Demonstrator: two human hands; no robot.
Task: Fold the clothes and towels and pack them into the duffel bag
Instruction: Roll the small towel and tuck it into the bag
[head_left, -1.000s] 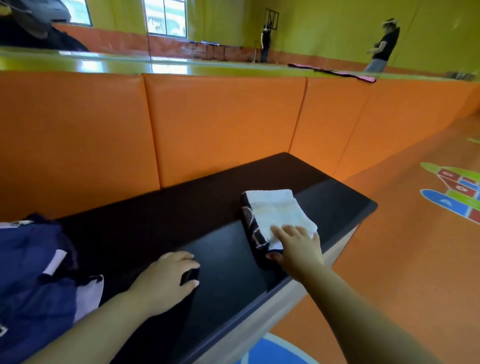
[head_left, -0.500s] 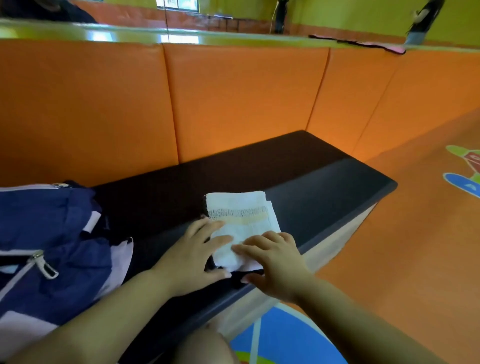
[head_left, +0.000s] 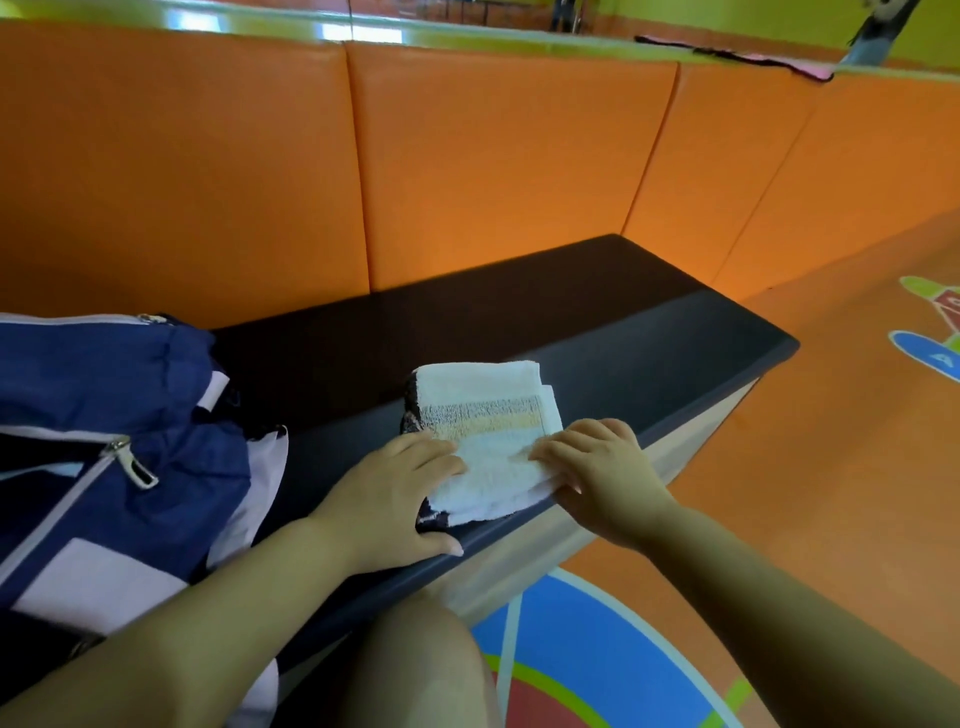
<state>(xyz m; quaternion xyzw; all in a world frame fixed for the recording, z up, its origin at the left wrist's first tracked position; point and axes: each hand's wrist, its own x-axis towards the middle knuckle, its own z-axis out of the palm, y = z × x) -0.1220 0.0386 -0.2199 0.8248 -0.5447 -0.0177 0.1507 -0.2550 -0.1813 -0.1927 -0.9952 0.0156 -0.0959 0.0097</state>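
both hands lie on the towel (head_left: 488, 441) at the near edge of the bench (head_left: 623, 353). the left hand (head_left: 387, 499) rests with fingers (head_left: 441, 457) spread loosely over the towel's left side and its thumb along the bench lip below, seemingly cupping that corner; whether it is truly pinching, i cannot tell. the right hand (head_left: 597, 467) has its fingers curled down onto the right edge, pressing more than gripping. between them the towel sits folded into a thick white wad with a pale stripe across it and a dark patterned layer showing underneath. it looks light, soft and floppy — likely to spring open if lifted by one corner, so take both sides together and keep the layers squeezed. left of the left hand, near but apart, slumps the blue bag (head_left: 104, 441), its zip pull showing.
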